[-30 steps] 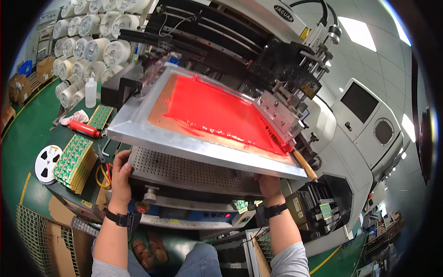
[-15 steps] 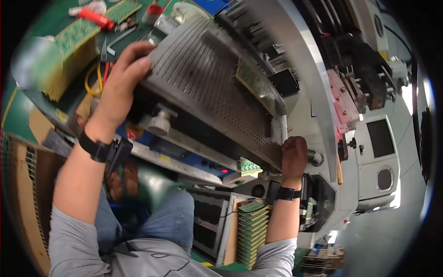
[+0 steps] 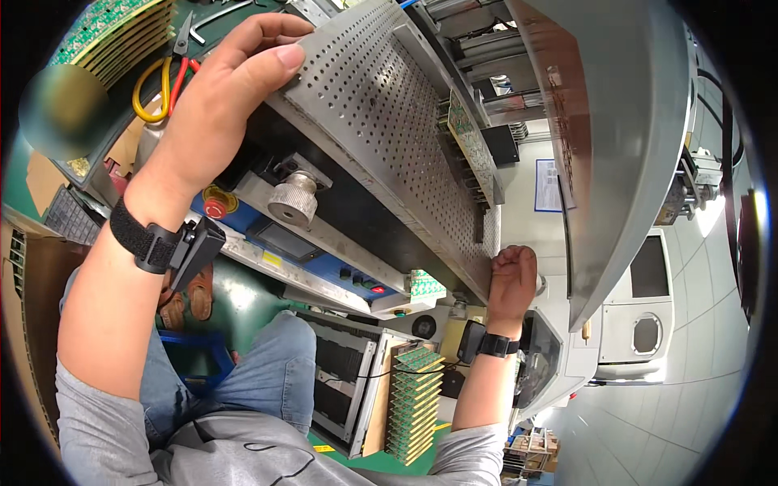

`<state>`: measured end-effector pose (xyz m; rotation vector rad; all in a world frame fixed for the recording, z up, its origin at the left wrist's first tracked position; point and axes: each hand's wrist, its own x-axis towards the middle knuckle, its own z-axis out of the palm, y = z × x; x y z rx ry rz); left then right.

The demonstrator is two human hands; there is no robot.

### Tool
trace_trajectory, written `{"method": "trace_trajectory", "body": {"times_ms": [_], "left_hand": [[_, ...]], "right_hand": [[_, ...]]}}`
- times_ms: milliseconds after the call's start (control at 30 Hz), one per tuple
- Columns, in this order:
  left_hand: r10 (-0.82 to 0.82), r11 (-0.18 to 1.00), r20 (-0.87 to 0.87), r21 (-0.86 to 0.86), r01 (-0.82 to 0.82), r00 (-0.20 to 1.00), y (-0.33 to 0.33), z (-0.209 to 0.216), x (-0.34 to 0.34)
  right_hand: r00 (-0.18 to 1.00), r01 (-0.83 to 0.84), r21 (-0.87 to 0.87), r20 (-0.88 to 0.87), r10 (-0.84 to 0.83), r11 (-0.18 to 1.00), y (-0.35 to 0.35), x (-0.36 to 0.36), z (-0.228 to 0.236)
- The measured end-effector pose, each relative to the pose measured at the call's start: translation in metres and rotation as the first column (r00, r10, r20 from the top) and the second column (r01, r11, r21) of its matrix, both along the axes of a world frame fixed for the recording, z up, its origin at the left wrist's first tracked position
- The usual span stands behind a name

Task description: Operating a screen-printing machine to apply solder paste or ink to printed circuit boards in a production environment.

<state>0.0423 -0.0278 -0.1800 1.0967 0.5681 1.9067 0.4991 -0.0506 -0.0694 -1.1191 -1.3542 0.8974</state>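
Plate (image 3: 377,109) is clasped by the left hand (image 3: 212,101); whether the curled right hand (image 3: 512,283) grips is unclear.

The metal plate (image 3: 369,113), full of holes, carries a green circuit board (image 3: 472,144) and a grey bar (image 3: 423,55) toward its far side. On the left bench (image 3: 207,36) lie stacked boards (image 3: 121,44), pliers (image 3: 167,73) and a hex key (image 3: 217,18).

From the wearer's head, one wide fisheye camera looks down at close range, past the shirt (image 3: 243,454) and jeans (image 3: 284,368), to the left hand (image 3: 203,117), right hand (image 3: 510,283) and perforated plate (image 3: 373,105).
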Motion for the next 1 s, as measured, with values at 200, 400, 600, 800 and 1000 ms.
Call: {"method": "trace_trajectory", "body": {"times_ms": [200, 400, 600, 800, 1000], "left_hand": [[-0.009, 0.999, -0.069, -0.054, 0.005, 0.998, -0.0001, 0.0025, -0.0003], [-0.014, 0.998, -0.050, -0.060, 0.011, 0.999, -0.0007, 0.0009, -0.0003], [0.025, 1.000, -0.060, -0.015, -0.026, 0.998, 0.0017, -0.0014, -0.0001], [0.012, 0.999, -0.073, -0.031, -0.014, 0.997, 0.0018, -0.0015, 0.0006], [0.047, 0.999, -0.006, -0.020, -0.047, 0.999, 0.0018, 0.0006, 0.0032]], "right_hand": [[1.000, 0.002, -0.021, 0.001, -0.002, 1.000, 0.0005, -0.0040, 0.0004], [1.000, 0.005, -0.020, -0.010, -0.005, 1.000, 0.0005, -0.0066, 0.0006], [1.000, -0.008, -0.014, 0.015, 0.008, 1.000, 0.0020, -0.0031, 0.0006], [1.000, -0.002, -0.016, -0.014, 0.002, 1.000, 0.0013, -0.0027, 0.0006], [1.000, 0.001, -0.010, -0.012, -0.001, 1.000, 0.0016, -0.0054, -0.0005]]}}
